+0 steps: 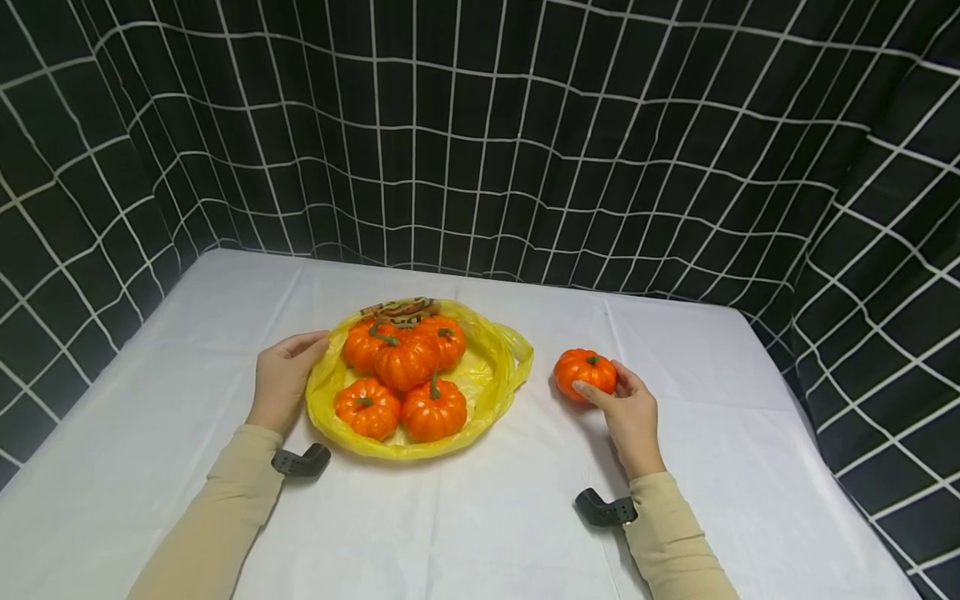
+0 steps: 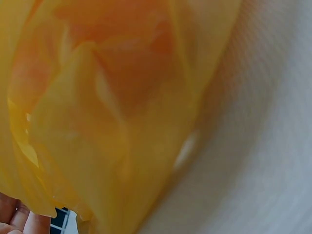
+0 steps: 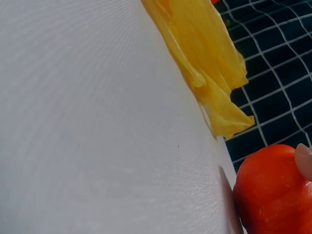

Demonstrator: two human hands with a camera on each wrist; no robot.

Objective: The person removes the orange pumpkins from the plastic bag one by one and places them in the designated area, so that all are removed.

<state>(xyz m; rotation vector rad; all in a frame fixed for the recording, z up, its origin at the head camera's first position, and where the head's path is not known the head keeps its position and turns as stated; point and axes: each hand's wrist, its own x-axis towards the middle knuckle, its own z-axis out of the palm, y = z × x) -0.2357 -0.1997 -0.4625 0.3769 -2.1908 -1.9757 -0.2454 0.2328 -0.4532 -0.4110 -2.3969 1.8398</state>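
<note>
A yellow plastic bag lies spread with its rim rolled into a ring, and several small orange toy pumpkins with green stems sit inside it. At its left side my left hand pinches the rim. The left wrist view shows the bag's thin wall up close, with fingertips at the lower left corner. To the right of the bag, my right hand grips another orange pumpkin between thumb and fingers, at or just above the tabletop; any gap beneath is hard to tell.
A white cloth covers the table. Black curtains with a white grid hang behind it and along both sides. The bag's handle loop sticks out toward the right-hand pumpkin. Each wrist wears a black camera mount.
</note>
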